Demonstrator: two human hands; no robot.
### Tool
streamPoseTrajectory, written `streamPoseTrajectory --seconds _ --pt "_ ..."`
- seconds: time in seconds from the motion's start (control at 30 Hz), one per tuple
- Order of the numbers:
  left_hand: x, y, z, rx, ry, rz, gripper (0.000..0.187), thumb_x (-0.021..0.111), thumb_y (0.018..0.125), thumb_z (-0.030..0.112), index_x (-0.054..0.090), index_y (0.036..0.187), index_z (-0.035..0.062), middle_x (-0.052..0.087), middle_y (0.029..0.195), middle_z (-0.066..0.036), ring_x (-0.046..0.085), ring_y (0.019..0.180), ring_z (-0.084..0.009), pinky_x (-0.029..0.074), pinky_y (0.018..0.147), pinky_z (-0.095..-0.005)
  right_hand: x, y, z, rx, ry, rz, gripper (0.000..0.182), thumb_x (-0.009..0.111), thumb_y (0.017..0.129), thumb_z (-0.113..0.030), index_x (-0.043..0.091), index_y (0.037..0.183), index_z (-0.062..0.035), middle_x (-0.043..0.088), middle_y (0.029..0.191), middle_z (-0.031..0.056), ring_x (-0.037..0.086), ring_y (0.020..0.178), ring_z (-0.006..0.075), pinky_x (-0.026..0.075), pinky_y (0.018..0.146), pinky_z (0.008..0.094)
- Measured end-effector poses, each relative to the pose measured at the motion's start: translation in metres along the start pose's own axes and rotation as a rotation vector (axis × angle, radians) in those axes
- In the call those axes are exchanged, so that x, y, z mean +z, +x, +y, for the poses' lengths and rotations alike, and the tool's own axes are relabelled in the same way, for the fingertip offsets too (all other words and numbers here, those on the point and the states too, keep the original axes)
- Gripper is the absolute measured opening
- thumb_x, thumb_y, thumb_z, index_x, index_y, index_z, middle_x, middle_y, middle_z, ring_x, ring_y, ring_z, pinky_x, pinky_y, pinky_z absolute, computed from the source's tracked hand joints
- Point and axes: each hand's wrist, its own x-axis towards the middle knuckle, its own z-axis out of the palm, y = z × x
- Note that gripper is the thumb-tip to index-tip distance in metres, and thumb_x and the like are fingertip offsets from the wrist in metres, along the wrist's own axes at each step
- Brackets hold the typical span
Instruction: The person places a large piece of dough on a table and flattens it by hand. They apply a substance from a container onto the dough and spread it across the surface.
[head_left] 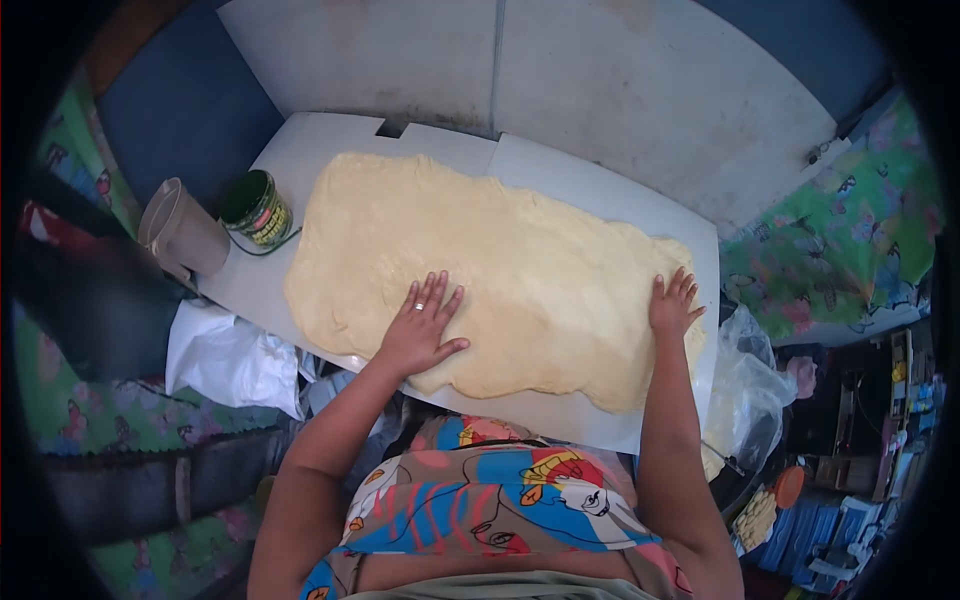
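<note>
A large, flattened sheet of pale yellow dough [500, 260] covers most of a white board [590, 180]. My left hand [425, 325], with a ring on one finger, lies flat on the dough near its front edge, left of the middle. At the right end of the sheet, my right hand [675, 303] rests on the dough with its fingers spread. Neither hand grips anything. The dough's outline is uneven, and its surface shows shallow dents around the left hand.
A green bucket [258, 210] and a beige pitcher [185, 230] stand at the board's left end. White plastic [235, 355] hangs at the front left. Clear plastic bags [745, 390] hang off the right edge. A pale wall [600, 90] rises behind the board.
</note>
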Motion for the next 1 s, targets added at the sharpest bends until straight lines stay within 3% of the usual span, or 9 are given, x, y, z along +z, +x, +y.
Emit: streamPoseTrajectory --seconds 0.07,0.13,0.23,0.53,0.63,0.73,0.8,0.93,1.0 --pt "0.005 0.006 0.023 0.058 0.027 -0.002 0.084 0.036 0.087 0.065 0.019 0.147 0.0083 0.01 0.152 -0.022 0.007 0.142 -0.0349 0.006 0.115 -0.0462 0.005 -0.008 0.012 -0.079 0.003 0.057 0.071 0.024 0.094 -0.058 0.015 0.149 -0.0133 0.014 0.154 0.0128 0.012 0.143 0.0289 0.001 0.11 0.0605" --pt "0.012 0.015 0.047 0.086 0.026 0.018 0.084 0.034 0.087 0.066 0.021 0.147 0.0079 0.012 0.152 -0.024 0.009 0.142 -0.0356 0.006 0.115 -0.0466 0.005 -0.032 0.02 -0.379 0.081 0.05 0.071 0.027 0.095 -0.055 0.018 0.148 -0.0093 0.016 0.153 0.0161 0.013 0.142 0.0329 0.003 0.11 0.0589" --pt "0.015 0.032 0.082 0.187 -0.072 0.009 0.084 0.034 0.087 0.066 0.022 0.146 0.0077 0.014 0.151 -0.024 0.011 0.142 -0.0362 0.006 0.115 -0.047 -0.003 -0.067 0.035 -0.511 0.135 -0.05 0.069 0.03 0.095 -0.053 0.02 0.147 -0.0091 0.017 0.153 0.0166 0.012 0.142 0.035 0.003 0.111 0.0562" --pt "0.038 0.08 0.155 0.348 -0.052 0.079 0.08 0.034 0.087 0.067 0.026 0.146 0.0138 0.02 0.151 -0.02 0.015 0.14 -0.0411 0.007 0.113 -0.0526 -0.024 -0.117 0.053 -0.539 0.143 -0.143 0.068 0.034 0.094 -0.053 0.024 0.146 -0.0108 0.018 0.153 0.0162 0.012 0.141 0.0357 0.0 0.112 0.0538" --pt "0.043 0.085 0.169 0.36 -0.192 0.073 0.07 0.037 0.09 0.061 0.04 0.139 0.0126 0.029 0.146 -0.021 0.02 0.139 -0.0377 0.01 0.113 -0.0535 -0.026 -0.116 0.052 -0.545 0.2 -0.146 0.068 0.04 0.093 -0.049 0.026 0.146 -0.009 0.018 0.152 0.0183 0.013 0.141 0.0356 0.002 0.112 0.0549" --pt "0.034 0.088 0.162 0.317 -0.492 -0.003 0.055 0.048 0.091 0.05 0.055 0.127 0.0091 0.041 0.139 -0.021 0.028 0.137 -0.0327 0.016 0.112 -0.0514 -0.058 -0.113 0.039 -0.484 0.158 -0.349 0.068 0.049 0.092 -0.042 0.026 0.145 -0.0053 0.02 0.151 0.0201 0.014 0.142 0.033 0.006 0.113 0.051" --pt "0.025 0.08 0.151 0.062 -1.421 0.093 0.048 0.057 0.089 0.041 0.057 0.123 0.0069 0.045 0.136 -0.021 0.03 0.136 -0.0322 0.02 0.112 -0.0472 -0.101 -0.119 0.029 -0.54 0.801 -0.281 0.07 0.055 0.091 -0.036 0.025 0.144 -0.002 0.021 0.151 0.0209 0.017 0.141 0.03 0.011 0.114 0.0449" --pt "-0.029 0.042 0.09 -0.01 -0.692 0.477 0.043 0.063 0.085 0.036 0.06 0.115 0.0044 0.045 0.135 -0.021 0.032 0.132 -0.039 0.02 0.111 -0.0468 -0.183 -0.14 -0.02 -0.748 0.971 0.447 0.071 0.055 0.091 -0.033 0.023 0.145 -0.0007 0.022 0.151 0.0176 0.017 0.141 0.0296 0.009 0.114 0.0412" --pt "-0.046 0.023 0.052 -0.144 -0.385 0.601 0.045 0.063 0.083 0.034 0.059 0.116 0.0035 0.044 0.135 -0.021 0.031 0.132 -0.0391 0.018 0.112 -0.0502 -0.18 -0.141 -0.042 -0.766 0.954 0.557 0.072 0.055 0.091 -0.033 0.02 0.146 -0.0009 0.021 0.152 0.0166 0.016 0.141 0.0298 0.008 0.114 0.0412"
